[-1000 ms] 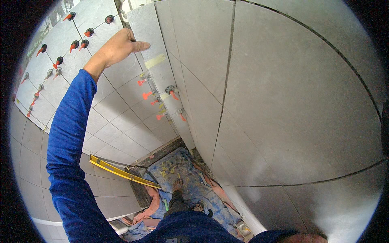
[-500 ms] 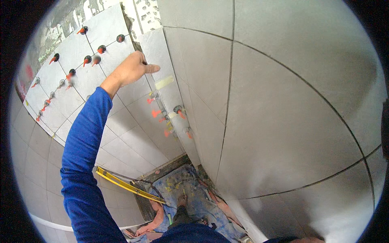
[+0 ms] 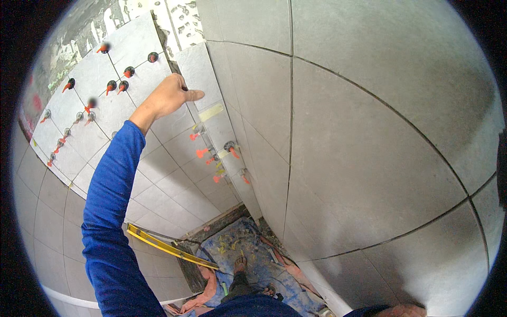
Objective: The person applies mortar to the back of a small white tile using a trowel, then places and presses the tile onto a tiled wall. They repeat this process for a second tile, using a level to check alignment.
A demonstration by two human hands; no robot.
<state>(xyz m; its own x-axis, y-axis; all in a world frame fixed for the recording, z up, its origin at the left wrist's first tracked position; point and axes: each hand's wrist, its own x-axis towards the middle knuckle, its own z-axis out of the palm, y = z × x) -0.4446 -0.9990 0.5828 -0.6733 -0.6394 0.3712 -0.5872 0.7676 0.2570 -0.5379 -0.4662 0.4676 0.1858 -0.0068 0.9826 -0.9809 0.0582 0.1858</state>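
Note:
My left hand [image 3: 166, 96], in a blue sleeve, is at the left edge of a narrow grey tile [image 3: 196, 71] in the wall corner. Its thumb lies across the tile's face, and the other fingers curl in at the edge, their tips hidden. Just below the thumb a strip of pale yellow tape [image 3: 211, 112] sticks to the tile. Further down is a black and red levelling clip [image 3: 231, 149], with several red clips [image 3: 202, 153] along the joint. Only a bit of my right hand [image 3: 404, 310] shows at the bottom edge by the right wall; its fingers are hidden.
Black and red clips [image 3: 111, 87] dot the left tiled wall. A large tiled wall [image 3: 369, 148] rises at right. Below, a yellow spirit level [image 3: 169, 248] leans across the left side. A stained blue sheet [image 3: 232, 243] and pinkish cloth [image 3: 203, 293] cover the floor around my foot.
The view has shifted slightly, so the walls and clips sit a little lower and further left in the picture. My left hand stays at the same edge of the narrow tile.

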